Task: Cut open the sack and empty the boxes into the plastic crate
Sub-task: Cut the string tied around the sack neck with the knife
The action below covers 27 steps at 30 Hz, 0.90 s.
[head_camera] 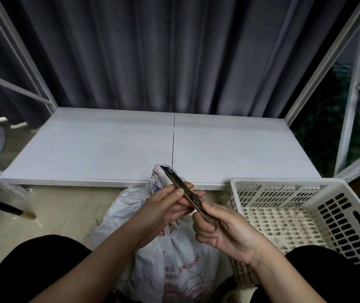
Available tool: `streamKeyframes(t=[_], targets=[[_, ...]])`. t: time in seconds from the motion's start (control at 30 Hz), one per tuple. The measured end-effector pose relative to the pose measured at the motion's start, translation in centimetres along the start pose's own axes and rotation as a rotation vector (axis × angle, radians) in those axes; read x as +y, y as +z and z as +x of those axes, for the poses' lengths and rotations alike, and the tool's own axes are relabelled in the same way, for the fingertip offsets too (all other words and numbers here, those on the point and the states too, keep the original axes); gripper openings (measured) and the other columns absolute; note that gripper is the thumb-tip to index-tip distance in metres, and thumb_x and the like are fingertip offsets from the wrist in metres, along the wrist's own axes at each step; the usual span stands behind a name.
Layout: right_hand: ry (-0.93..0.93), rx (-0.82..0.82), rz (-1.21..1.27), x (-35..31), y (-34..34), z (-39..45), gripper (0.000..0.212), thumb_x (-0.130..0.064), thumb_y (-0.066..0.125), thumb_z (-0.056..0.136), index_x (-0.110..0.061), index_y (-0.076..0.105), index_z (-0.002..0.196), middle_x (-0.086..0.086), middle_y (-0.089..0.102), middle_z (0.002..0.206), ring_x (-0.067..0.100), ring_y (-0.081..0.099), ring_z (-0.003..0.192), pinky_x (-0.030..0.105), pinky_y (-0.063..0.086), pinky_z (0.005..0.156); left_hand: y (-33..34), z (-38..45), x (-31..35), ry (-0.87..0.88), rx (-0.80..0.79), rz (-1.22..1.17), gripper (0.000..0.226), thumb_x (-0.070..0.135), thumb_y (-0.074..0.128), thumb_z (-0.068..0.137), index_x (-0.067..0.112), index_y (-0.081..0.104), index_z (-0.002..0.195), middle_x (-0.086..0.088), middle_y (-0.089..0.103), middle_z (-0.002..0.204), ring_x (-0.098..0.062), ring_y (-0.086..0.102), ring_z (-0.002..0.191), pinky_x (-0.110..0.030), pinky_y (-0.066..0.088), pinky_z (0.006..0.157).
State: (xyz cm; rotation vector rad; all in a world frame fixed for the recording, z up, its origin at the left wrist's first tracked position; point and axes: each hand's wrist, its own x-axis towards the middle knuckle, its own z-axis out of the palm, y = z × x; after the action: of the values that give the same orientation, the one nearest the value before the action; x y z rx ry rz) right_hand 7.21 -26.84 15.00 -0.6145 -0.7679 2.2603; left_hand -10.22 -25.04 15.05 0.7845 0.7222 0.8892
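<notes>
The right hand (pixel 225 231) grips the rear end of one utility knife (pixel 186 194), fingers curled round the handle and thumb lying along its top. The left hand (pixel 166 206) pinches the knife body further forward, thumb on top and fingertips beneath. Both hands hold the same knife in the air, above the sack.

The knife's long axis runs diagonally: the handle end sits low and to the right in the right hand, and the blade tip points up and to the left, away from the person, toward the near edge of the shelf board. A short dark length of blade is extended at the tip.

One white woven sack (pixel 174 254) stands on the floor directly below the hands, between the person's knees. It carries red and blue printing. Its gathered top rises behind the knife and overlaps the near edge of the shelf board. Whether the sack is cut cannot be determined.

One white perforated plastic crate (pixel 336 217) stands on the floor just beside the sack, to its right, with its far rim near the near right corner of the shelf board. No boxes are visible in it.

One low white shelf board (pixel 109 147), made of two panels with a seam at the centre, lies beyond the sack. A grey curtain (pixel 163 55) hangs behind its far edge.
</notes>
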Motion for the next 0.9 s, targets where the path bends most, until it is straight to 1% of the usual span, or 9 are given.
streamKeyframes(t=[0.07, 0.13, 0.3, 0.43, 0.53, 0.57, 0.67, 0.77, 0.9], targets=[[-0.035, 0.083, -0.071, 0.2, 0.1, 0.1, 0.035, -0.021, 0.036, 0.098, -0.003, 0.065, 0.105, 0.000, 0.040, 0.048, 0.007, 0.030, 0.040, 0.022, 0.021, 0.047, -0.1, 0.0, 0.0, 0.000, -0.002, 0.014, 0.027, 0.012, 0.037, 0.100, 0.006, 0.054, 0.119, -0.013, 0.070, 0.116, -0.021, 0.067, 0.109, -0.025, 0.054, 0.086], [-0.047, 0.167, -0.104, 0.6, 0.1, 0.1, 0.035, -0.022, 0.039, 0.096, 0.005, 0.060, 0.106, 0.000, 0.037, 0.042, 0.007, 0.026, 0.036, 0.023, 0.015, 0.046, -0.2, 0.0, 0.1, -0.004, -0.013, 0.093, 0.025, 0.015, 0.037, 0.100, 0.009, 0.053, 0.119, -0.010, 0.070, 0.117, -0.020, 0.067, 0.109, -0.025, 0.053, 0.088], [-0.057, 0.241, -0.177, 0.8, 0.6, 0.1, 0.033, -0.027, 0.042, 0.092, 0.002, 0.057, 0.092, 0.000, 0.034, 0.037, 0.006, 0.024, 0.032, 0.020, 0.017, 0.042, -0.2, -0.2, 0.4, 0.013, -0.024, 0.199, 0.025, 0.018, 0.038, 0.100, 0.011, 0.053, 0.119, -0.006, 0.070, 0.117, -0.020, 0.065, 0.112, -0.026, 0.051, 0.094], [0.006, 0.303, -0.240, 0.5, 0.8, 0.0, 0.032, -0.032, 0.048, 0.089, -0.005, 0.065, 0.089, 0.002, 0.047, 0.045, 0.008, 0.038, 0.036, 0.018, 0.034, 0.042, -0.3, -0.4, 0.6, 0.023, -0.018, 0.243, 0.026, 0.016, 0.039, 0.101, 0.011, 0.053, 0.122, -0.006, 0.070, 0.118, -0.020, 0.065, 0.112, -0.026, 0.051, 0.095], [0.014, 0.306, -0.175, 0.4, 1.0, 0.2, 0.030, -0.032, 0.048, 0.090, -0.007, 0.064, 0.092, 0.003, 0.043, 0.053, 0.007, 0.030, 0.036, 0.016, 0.026, 0.036, -0.4, -0.3, 0.2, 0.024, -0.005, 0.328, 0.025, 0.015, 0.042, 0.101, 0.010, 0.057, 0.120, -0.011, 0.069, 0.117, -0.023, 0.064, 0.114, -0.026, 0.050, 0.097], [0.016, 0.307, -0.168, 0.5, 1.1, 0.4, 0.029, -0.033, 0.048, 0.090, -0.008, 0.064, 0.090, 0.001, 0.037, 0.053, 0.006, 0.024, 0.036, 0.015, 0.022, 0.035, -0.3, -0.3, 0.0, 0.020, -0.011, 0.354, 0.024, 0.013, 0.043, 0.101, 0.009, 0.058, 0.119, -0.010, 0.070, 0.112, -0.023, 0.064, 0.111, -0.025, 0.050, 0.096], [0.022, 0.355, -0.248, 0.9, 0.9, 0.7, 0.029, -0.037, 0.049, 0.087, -0.013, 0.063, 0.080, -0.003, 0.028, 0.050, 0.004, 0.017, 0.037, 0.014, 0.017, 0.035, -0.2, -0.5, -0.3, 0.026, -0.050, 0.401, 0.026, 0.009, 0.041, 0.101, 0.006, 0.057, 0.121, 0.006, 0.066, 0.088, -0.016, 0.058, 0.094, -0.023, 0.051, 0.090], [-0.009, 0.397, -0.305, 1.2, 0.8, 0.9, 0.031, -0.041, 0.051, 0.084, -0.014, 0.063, 0.073, -0.003, 0.031, 0.046, 0.004, 0.017, 0.035, 0.015, 0.016, 0.037, -0.2, -0.5, -0.1, 0.019, -0.024, 0.390, 0.024, 0.009, 0.041, 0.101, 0.011, 0.059, 0.117, -0.003, 0.067, 0.105, -0.013, 0.061, 0.099, -0.019, 0.051, 0.085], [-0.041, 0.399, -0.364, 1.3, 0.8, 1.0, 0.035, -0.039, 0.049, 0.087, -0.007, 0.062, 0.085, -0.003, 0.042, 0.042, 0.004, 0.022, 0.033, 0.017, 0.019, 0.041, -0.1, -0.3, 0.0, -0.028, 0.004, 0.339, 0.025, 0.012, 0.040, 0.102, 0.014, 0.061, 0.114, -0.012, 0.066, 0.122, -0.019, 0.061, 0.110, -0.019, 0.052, 0.086]])
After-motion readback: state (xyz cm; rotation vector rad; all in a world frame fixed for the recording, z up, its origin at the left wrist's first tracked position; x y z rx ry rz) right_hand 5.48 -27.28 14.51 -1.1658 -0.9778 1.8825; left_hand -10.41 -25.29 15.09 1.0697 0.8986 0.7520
